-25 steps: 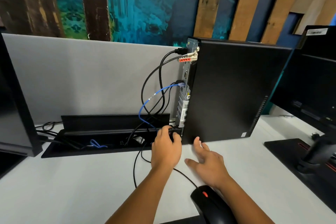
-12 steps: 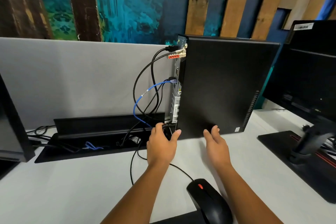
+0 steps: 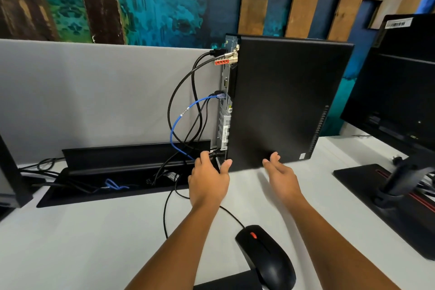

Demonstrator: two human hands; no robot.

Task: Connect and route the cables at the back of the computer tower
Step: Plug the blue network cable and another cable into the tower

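Black and upright, the computer tower (image 3: 289,101) stands on the white table (image 3: 82,242) in the head view, its back panel facing left toward the grey divider (image 3: 94,92). Several black cables (image 3: 179,92) and a blue cable (image 3: 175,122) already run from that panel down into the cable tray (image 3: 131,160) sunk in the table.

The left hand (image 3: 208,178) pinches a black plug (image 3: 215,155) at the lowest port of the panel, fingers curled round it. The right hand (image 3: 281,176) is open, fingers loosely extended, its tips at the bottom edge of the tower's side; whether they actually touch cannot be told.

A second ago the right hand lay lower on the table, nearer the mouse (image 3: 266,256); it has since come up to the tower, while the left has kept its hold at the plug. That suggests the tower is being braced so the plug can be pushed fully home. Routing the slack toward the tray appears to remain.
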